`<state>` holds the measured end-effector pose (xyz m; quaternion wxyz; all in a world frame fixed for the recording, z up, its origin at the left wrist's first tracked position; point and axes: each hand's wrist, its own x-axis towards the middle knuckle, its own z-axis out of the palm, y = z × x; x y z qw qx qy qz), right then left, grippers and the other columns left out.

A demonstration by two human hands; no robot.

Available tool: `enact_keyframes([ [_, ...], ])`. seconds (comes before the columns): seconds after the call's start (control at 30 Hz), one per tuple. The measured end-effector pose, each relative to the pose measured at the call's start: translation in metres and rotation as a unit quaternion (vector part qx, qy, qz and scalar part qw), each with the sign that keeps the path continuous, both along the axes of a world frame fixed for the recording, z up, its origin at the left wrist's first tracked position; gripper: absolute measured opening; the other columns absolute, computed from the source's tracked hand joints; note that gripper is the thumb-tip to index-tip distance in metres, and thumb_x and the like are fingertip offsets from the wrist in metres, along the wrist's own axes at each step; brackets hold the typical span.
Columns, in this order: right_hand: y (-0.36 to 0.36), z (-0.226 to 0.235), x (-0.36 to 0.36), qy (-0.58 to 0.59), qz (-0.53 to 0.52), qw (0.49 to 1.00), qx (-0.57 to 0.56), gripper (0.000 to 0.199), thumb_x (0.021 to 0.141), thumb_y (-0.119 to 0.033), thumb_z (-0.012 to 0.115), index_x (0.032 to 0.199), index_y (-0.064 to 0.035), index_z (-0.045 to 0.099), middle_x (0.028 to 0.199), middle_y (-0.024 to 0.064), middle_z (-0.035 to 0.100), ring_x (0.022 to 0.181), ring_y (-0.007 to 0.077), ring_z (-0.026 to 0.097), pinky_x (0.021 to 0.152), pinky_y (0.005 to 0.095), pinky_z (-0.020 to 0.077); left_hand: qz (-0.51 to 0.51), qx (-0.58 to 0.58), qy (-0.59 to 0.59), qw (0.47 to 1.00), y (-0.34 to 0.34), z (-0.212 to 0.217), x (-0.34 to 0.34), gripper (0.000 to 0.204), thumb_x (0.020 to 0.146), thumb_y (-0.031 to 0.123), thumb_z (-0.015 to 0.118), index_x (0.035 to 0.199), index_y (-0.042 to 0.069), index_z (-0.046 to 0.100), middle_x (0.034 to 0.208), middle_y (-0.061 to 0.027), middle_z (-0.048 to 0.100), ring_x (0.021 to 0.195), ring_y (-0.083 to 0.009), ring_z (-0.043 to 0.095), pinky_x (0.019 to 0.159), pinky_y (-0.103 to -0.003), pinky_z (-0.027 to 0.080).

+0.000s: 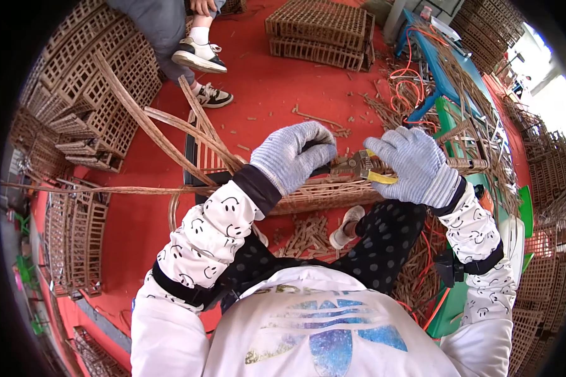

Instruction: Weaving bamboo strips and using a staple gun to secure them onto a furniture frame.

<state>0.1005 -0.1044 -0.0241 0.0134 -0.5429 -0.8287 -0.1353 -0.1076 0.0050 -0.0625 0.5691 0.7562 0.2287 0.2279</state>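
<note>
In front of my lap lies a long woven basket piece (330, 196) of brown wicker-like strips. My left hand (290, 154), in a pale blue-grey knit glove, rests over its far edge. The fingers are curled and pressed together; what they pinch is hidden. My right hand (415, 163), gloved alike, is closed around pincers (365, 164) with yellow handles, the metal head pointing toward my left hand. Beyond my left wrist, several loose brown strips (129, 107) stick out up and to the left. One thin strip (107, 189) runs far left.
Stacked woven crates (317, 25) stand at the back, with more woven panels (100, 94) at left. A person's shoes (201, 56) are on the red floor (264, 75) ahead. At right, a blue bench (437, 63), orange cord (409, 69) and strip scraps lie close by.
</note>
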Motion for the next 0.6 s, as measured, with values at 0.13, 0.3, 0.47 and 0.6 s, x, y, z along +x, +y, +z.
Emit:
enact_keyframes([
  [0.13, -0.001, 0.004, -0.006, -0.048, -0.036, 0.997, -0.043, 0.047, 0.068, -0.039, 0.064, 0.102, -0.0079, 0.057, 0.079, 0.0073, 0.058, 0.073, 0.0231, 0.059, 0.066, 0.0349, 0.0462, 0.007, 0.006, 0.015, 1.000, 0.002, 0.000, 0.002, 0.009, 0.085, 0.007, 0.057, 0.088, -0.001, 0.056, 0.076, 0.0002, 0.057, 0.072, -0.0052, 0.051, 0.068, -0.022, 0.045],
  [0.3, -0.018, -0.006, 0.003, 0.005, -0.117, 0.993, -0.020, 0.035, 0.074, -0.038, 0.060, 0.092, -0.0092, 0.056, 0.070, 0.0067, 0.061, 0.061, 0.0269, 0.061, 0.054, 0.0374, 0.0491, 0.037, 0.018, 0.011, 0.999, 0.004, -0.002, 0.007, 0.011, 0.086, 0.009, 0.055, 0.091, 0.000, 0.057, 0.078, -0.0007, 0.057, 0.072, -0.0056, 0.052, 0.069, -0.021, 0.045],
  [0.47, -0.120, -0.023, 0.093, 0.093, -0.436, 0.887, 0.122, 0.053, 0.073, -0.037, 0.062, 0.113, -0.0054, 0.051, 0.095, 0.0155, 0.060, 0.083, 0.0336, 0.059, 0.071, 0.0431, 0.0457, 0.092, 0.043, -0.045, 0.994, 0.002, -0.012, 0.004, 0.028, 0.086, 0.010, 0.056, 0.111, 0.000, 0.051, 0.098, -0.0095, 0.059, 0.080, -0.0128, 0.057, 0.075, -0.028, 0.049],
  [0.6, -0.263, -0.068, 0.176, 0.092, -0.704, 0.704, -0.006, 0.063, 0.073, -0.040, 0.061, 0.123, -0.0050, 0.045, 0.102, 0.0230, 0.058, 0.093, 0.0372, 0.056, 0.077, 0.0449, 0.0446, 0.001, 0.264, 0.066, 0.962, 0.000, -0.011, 0.004, 0.037, 0.079, 0.024, 0.065, 0.110, 0.004, 0.056, 0.100, -0.0150, 0.060, 0.089, -0.0254, 0.060, 0.076, -0.034, 0.048],
])
